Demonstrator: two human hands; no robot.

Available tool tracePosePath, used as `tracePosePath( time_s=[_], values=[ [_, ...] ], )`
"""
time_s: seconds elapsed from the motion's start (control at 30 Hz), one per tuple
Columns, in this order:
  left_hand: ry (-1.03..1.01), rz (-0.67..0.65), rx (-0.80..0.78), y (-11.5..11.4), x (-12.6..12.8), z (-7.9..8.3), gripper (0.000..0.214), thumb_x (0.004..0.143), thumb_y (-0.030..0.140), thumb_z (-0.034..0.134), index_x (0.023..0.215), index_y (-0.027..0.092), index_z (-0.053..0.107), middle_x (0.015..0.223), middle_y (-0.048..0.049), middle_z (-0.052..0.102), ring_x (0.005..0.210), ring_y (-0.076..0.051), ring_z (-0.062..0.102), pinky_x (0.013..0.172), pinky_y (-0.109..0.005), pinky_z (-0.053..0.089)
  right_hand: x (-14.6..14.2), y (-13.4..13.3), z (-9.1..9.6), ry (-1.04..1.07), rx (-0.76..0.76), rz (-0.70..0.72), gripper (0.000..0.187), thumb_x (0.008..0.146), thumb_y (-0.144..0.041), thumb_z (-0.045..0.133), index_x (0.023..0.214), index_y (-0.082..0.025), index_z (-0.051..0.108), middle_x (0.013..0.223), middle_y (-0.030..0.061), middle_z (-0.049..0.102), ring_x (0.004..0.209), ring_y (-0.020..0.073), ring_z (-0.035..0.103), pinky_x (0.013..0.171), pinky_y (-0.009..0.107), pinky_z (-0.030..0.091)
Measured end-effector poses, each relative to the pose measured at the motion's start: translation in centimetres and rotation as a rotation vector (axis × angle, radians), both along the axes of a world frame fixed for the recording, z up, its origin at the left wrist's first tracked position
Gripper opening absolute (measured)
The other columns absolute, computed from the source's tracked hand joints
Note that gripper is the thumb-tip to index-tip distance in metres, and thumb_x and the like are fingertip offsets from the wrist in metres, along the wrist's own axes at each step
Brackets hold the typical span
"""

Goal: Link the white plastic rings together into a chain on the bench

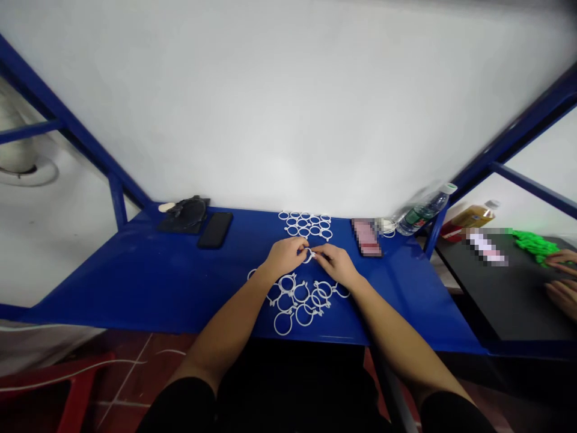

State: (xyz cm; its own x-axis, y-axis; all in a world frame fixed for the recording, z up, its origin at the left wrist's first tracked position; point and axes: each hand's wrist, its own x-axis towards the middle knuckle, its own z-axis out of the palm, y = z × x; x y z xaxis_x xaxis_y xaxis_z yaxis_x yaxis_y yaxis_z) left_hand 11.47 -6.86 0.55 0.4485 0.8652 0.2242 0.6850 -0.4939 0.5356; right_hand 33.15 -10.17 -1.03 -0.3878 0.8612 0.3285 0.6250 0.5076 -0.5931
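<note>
Both hands meet over the middle of the blue table (pixel 148 270). Between their fingertips is one white plastic ring (pixel 308 260) with a small tab. My left hand (pixel 287 255) pinches it from the left, and my right hand (pixel 336 263) grips the tab side from the right. Nearer to me lie several loose white rings (pixel 283 323), scattered and partly overlapping, some hidden by my forearms. Beyond my hands, other white rings (pixel 304 232) sit side by side in neat rows close to the wall.
A black phone (pixel 215 230) and a dark crumpled bag (pixel 189 211) lie at left. At right are a second phone (pixel 366 237), a white cable (pixel 386 227) and a water bottle (pixel 426 210). Past the blue frame, another person's hands (pixel 563 288) are beside green pieces (pixel 535 245) on a black table (pixel 505 300).
</note>
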Motion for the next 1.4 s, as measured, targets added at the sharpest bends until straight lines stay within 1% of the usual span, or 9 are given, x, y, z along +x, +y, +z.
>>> tracePosePath(
  time_s=[0.33, 0.57, 0.73, 0.83, 0.93, 1.0, 1.17, 1.23, 1.4],
  values=[
    [0.007, 0.034, 0.028, -0.4, 0.6, 0.0, 0.018, 0.096, 0.026, 0.059, 0.100, 0.024, 0.076, 0.103, -0.0035, 0.075, 0.096, -0.020, 0.068, 0.087, -0.031, 0.051, 0.2, -0.3, 0.3, 0.058, 0.081, -0.024, 0.025, 0.101, -0.042, 0.059, 0.112, -0.025, 0.074, 0.102, 0.0078, 0.076, 0.082, 0.0203, 0.068, 0.081, 0.034, 0.055],
    [-0.030, -0.158, 0.177, -0.4, 0.6, -0.5, 0.030, 0.102, 0.023, 0.049, 0.122, 0.021, 0.072, 0.112, -0.0081, 0.073, 0.105, -0.021, 0.066, 0.097, -0.036, 0.052, 0.1, -0.3, 0.7, 0.095, 0.091, -0.127, 0.026, 0.104, -0.041, 0.053, 0.105, -0.024, 0.073, 0.097, 0.0095, 0.075, 0.090, 0.0239, 0.069, 0.088, 0.038, 0.055],
    [-0.050, -0.223, 0.221, -0.7, 0.7, -0.3, 0.040, 0.096, 0.042, 0.066, 0.130, 0.021, 0.068, 0.113, -0.0094, 0.071, 0.103, -0.024, 0.066, 0.096, -0.041, 0.053, 0.4, -0.2, 0.7, 0.140, 0.125, -0.147, 0.026, 0.105, -0.039, 0.050, 0.100, -0.023, 0.070, 0.096, 0.0094, 0.073, 0.091, 0.0238, 0.068, 0.088, 0.037, 0.055],
    [-0.078, -0.204, 0.223, -0.3, 0.7, -0.6, 0.038, 0.095, 0.039, 0.068, 0.128, 0.020, 0.069, 0.114, -0.0092, 0.071, 0.104, -0.023, 0.067, 0.096, -0.039, 0.054, 0.4, -0.1, 0.3, 0.111, 0.115, -0.164, 0.026, 0.105, -0.038, 0.051, 0.103, -0.022, 0.071, 0.098, 0.0100, 0.074, 0.091, 0.0242, 0.069, 0.088, 0.038, 0.055],
    [-0.082, -0.086, 0.256, 1.0, -0.4, -0.8, 0.038, 0.094, 0.035, 0.070, 0.129, 0.022, 0.069, 0.121, -0.0093, 0.071, 0.113, -0.024, 0.066, 0.102, -0.039, 0.052, 0.4, 0.1, -0.3, 0.141, 0.123, -0.179, 0.027, 0.103, -0.038, 0.056, 0.121, -0.023, 0.069, 0.103, 0.0090, 0.075, 0.089, 0.0227, 0.070, 0.085, 0.037, 0.057],
    [-0.043, 0.117, 0.280, 2.3, -1.8, -0.9, 0.038, 0.093, 0.036, 0.071, 0.128, 0.022, 0.070, 0.122, -0.0099, 0.071, 0.116, -0.026, 0.066, 0.104, -0.040, 0.051, 0.5, 0.3, -0.6, 0.173, 0.159, -0.161, 0.031, 0.102, -0.038, 0.058, 0.129, -0.024, 0.066, 0.104, 0.0074, 0.076, 0.085, 0.0214, 0.070, 0.082, 0.036, 0.057],
    [0.098, 0.491, 0.183, 4.9, -5.6, -1.7, 0.049, 0.094, 0.044, 0.070, 0.137, 0.021, 0.066, 0.133, -0.0134, 0.068, 0.122, -0.032, 0.065, 0.105, -0.043, 0.050, 0.6, 0.6, -0.9, 0.114, 0.206, -0.077, 0.019, 0.103, -0.033, 0.058, 0.112, -0.024, 0.072, 0.097, 0.0058, 0.076, 0.084, 0.0206, 0.071, 0.077, 0.035, 0.057],
    [0.112, 0.531, 0.084, 5.5, -6.5, -2.3, 0.059, 0.092, 0.049, 0.072, 0.143, 0.020, 0.061, 0.139, -0.0151, 0.065, 0.126, -0.033, 0.063, 0.106, -0.043, 0.049, 0.5, 0.7, -0.9, 0.091, 0.196, -0.037, 0.016, 0.103, -0.031, 0.058, 0.105, -0.024, 0.073, 0.098, 0.0057, 0.076, 0.087, 0.0209, 0.071, 0.079, 0.035, 0.056],
    [0.059, 0.404, -0.011, 6.1, -7.3, -3.0, 0.065, 0.092, 0.053, 0.070, 0.147, 0.020, 0.057, 0.152, -0.0134, 0.057, 0.131, -0.030, 0.060, 0.108, -0.038, 0.048, 0.3, 0.6, -0.9, 0.069, 0.172, -0.005, 0.014, 0.102, -0.029, 0.059, 0.103, -0.024, 0.073, 0.100, 0.0054, 0.077, 0.090, 0.0212, 0.072, 0.080, 0.036, 0.057]
  ],
)
